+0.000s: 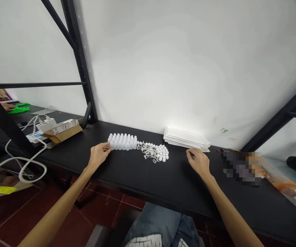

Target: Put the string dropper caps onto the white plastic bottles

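Well, left hand (99, 155): fingers touch the left end of the block; the grip is narrow, and I cannot tell if it really holds.
Right hand (198, 162): loosely curved and well apart from the block, near the front corner of the stack, with nothing seen in it.
Block of white plastic domes (122, 142): near the back edge of the black bench (148, 178), left of the middle; its long axis runs along that edge, and the domes point up.
Loose white domes (160, 152): just right of the block, tangled with thin white stems (147, 151).
Stack of white sheets (185, 138): at the back edge, right of the loose domes.
Cardboard box (63, 133): beyond the left end of the bench, beside a white cable (21, 168).
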The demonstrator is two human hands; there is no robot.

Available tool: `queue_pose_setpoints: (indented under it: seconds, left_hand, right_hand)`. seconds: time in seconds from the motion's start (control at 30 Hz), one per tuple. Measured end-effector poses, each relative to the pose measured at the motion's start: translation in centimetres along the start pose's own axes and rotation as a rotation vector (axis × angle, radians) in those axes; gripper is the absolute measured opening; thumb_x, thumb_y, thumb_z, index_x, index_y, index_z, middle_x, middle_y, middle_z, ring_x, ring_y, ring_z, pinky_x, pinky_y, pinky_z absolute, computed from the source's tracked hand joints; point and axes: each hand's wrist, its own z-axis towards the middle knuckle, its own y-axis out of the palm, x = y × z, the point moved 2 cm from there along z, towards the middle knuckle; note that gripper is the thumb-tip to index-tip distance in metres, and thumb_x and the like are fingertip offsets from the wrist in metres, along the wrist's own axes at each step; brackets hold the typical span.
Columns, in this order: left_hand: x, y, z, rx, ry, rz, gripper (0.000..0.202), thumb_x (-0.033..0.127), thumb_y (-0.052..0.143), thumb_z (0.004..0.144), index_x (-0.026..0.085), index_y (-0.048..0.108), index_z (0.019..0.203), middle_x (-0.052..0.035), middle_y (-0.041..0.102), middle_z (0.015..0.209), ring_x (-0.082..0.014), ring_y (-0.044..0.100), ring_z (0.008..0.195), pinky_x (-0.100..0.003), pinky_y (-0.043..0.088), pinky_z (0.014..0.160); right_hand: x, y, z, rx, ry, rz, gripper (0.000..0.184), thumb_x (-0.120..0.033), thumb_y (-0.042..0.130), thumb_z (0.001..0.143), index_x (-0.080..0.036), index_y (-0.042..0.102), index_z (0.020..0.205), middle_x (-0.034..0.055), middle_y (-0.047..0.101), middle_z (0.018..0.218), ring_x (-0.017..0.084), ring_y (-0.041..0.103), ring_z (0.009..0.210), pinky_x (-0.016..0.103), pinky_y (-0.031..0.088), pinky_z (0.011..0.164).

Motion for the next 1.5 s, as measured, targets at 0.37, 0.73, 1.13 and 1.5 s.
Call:
queue_pose_setpoints:
  seconds: [0.37, 0.73, 1.13, 1.5]
  left_hand:
    - [8.2, 1.2, -2.2, 0.11, 0.326, 0.37, 0.021, 0.038, 0.058, 0.083, 0.022, 0.071, 0.086, -0.0026, 0.072, 0.084, -0.0184, 0.064, 0.064, -0.028, 0.045, 0.059]
    - [15.9, 14.8, -1.1, -0.294, 0.752, 0.21, 0.025, 0.029, 0.049, 0.089, 0.018, 0.072, 0.083, -0.0075, 0.07, 0.079, -0.0186, 0.064, 0.074, -0.026, 0.042, 0.061]
    - [13.5, 16.3, 0.2, -0.253, 0.66, 0.232, 0.029, 0.033, 0.047, 0.087, 0.023, 0.073, 0.079, -0.003, 0.069, 0.071, -0.0162, 0.059, 0.063, -0.025, 0.037, 0.053]
    - [14.2, 16.3, -0.8, -0.23, 0.683, 0.273, 0.029, 0.03, 0.046, 0.088, 0.022, 0.073, 0.079, -0.0028, 0.068, 0.072, -0.016, 0.06, 0.065, -0.025, 0.035, 0.054]
  right_hand:
    - [-1.1, 1.1, -0.6, -0.195, 0.011, -0.149, 0.024, -0.023, 0.046, 0.09, -0.022, 0.069, 0.087, 0.0047, 0.068, 0.092, 0.018, 0.061, 0.087, 0.025, 0.038, 0.061]
    - [-1.6, 2.9, 1.9, -0.542, 0.046, -0.203, 0.017, -0.027, 0.05, 0.091, -0.022, 0.062, 0.102, 0.0053, 0.067, 0.1, 0.02, 0.063, 0.089, 0.027, 0.037, 0.066]
    - [-1.0, 4.8, 3.4, -0.572, 0.167, -0.274, 0.026, -0.039, 0.045, 0.094, -0.02, 0.063, 0.095, 0.0108, 0.07, 0.095, 0.025, 0.065, 0.089, 0.031, 0.041, 0.07]
    - [-0.9, 4.2, 2.1, -0.45, 0.185, -0.181, 0.021, -0.035, 0.049, 0.092, -0.021, 0.063, 0.086, 0.0038, 0.069, 0.087, 0.019, 0.063, 0.081, 0.026, 0.035, 0.064]
